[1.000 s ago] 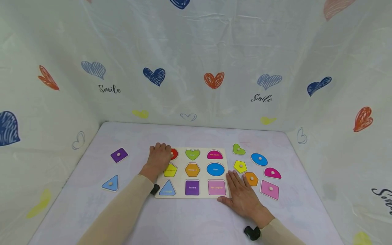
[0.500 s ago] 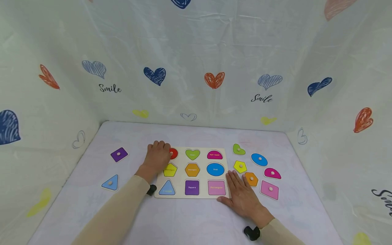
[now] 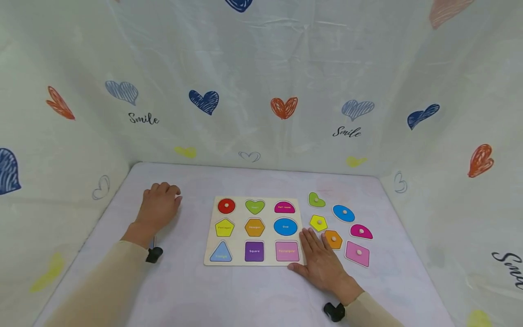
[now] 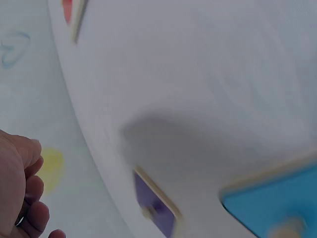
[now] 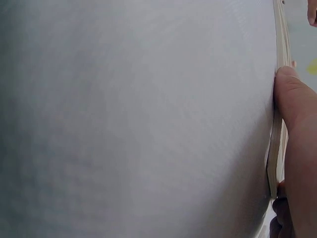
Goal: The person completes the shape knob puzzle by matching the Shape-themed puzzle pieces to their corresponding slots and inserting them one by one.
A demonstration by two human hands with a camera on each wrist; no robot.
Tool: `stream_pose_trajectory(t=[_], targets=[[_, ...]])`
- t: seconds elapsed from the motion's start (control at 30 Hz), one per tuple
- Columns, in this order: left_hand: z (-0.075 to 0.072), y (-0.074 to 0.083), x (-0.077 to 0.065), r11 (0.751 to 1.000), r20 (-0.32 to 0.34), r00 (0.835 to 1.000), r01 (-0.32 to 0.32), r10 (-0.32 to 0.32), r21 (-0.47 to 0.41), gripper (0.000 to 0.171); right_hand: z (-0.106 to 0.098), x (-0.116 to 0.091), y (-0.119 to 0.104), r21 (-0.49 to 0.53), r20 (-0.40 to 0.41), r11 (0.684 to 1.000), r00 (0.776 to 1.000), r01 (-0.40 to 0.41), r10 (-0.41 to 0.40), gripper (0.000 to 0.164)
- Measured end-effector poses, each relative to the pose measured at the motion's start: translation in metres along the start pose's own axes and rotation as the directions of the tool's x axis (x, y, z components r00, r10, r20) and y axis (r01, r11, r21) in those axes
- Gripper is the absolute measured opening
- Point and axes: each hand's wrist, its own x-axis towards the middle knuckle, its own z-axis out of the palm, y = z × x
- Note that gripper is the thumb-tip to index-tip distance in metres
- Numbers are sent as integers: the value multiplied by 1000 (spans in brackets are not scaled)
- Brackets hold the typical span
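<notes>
In the head view my left hand [image 3: 157,206] hovers over the left of the table, fingers loosely bent, holding nothing. The left wrist view shows a purple square piece [image 4: 148,196] and a blue piece [image 4: 267,198] with a knob beneath it; in the head view the hand and arm hide them almost entirely. A wooden shape puzzle board [image 3: 239,218] lies mid-table, with a red circle piece [image 3: 222,209] with a knob in its top left place. My right hand [image 3: 323,268] rests flat at the board's right edge, fingers straight, thumb on its near corner.
Right of the board lie knobbed pieces: a green heart [image 3: 313,203], blue oval [image 3: 340,217], yellow pentagon [image 3: 315,225], orange hexagon [image 3: 337,244], magenta half round [image 3: 359,235] and pink rectangle [image 3: 363,261]. A heart-printed sheet [image 3: 253,59] surrounds the table [image 3: 229,295].
My left hand has let go of the red circle piece, which stays on the board, and has moved left over the purple and blue pieces. My right hand stays put.
</notes>
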Motion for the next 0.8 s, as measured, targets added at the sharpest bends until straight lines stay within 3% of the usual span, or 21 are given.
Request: stream_pose_trajectory(t=[0.17, 0.33, 0.5, 0.8], targets=[[-4, -37, -14, 997, 18, 997, 75, -75, -27, 22, 0, -1, 0, -3, 0, 1000, 1000, 2, -2, 102], [-6, -57, -22, 986, 74, 983, 167, -165, -15, 25, -1, -1, 0, -4, -6, 1000, 1000, 7, -7, 101], [2, -65, -28, 976, 109, 970, 217, -216, 6, 30, -1, -1, 0, -5, -10, 1000, 1000, 10, -10, 101], [12, -63, -33, 977, 86, 973, 214, -213, -7, 33, 0, -2, 0, -14, -16, 1000, 1000, 11, -11, 101]])
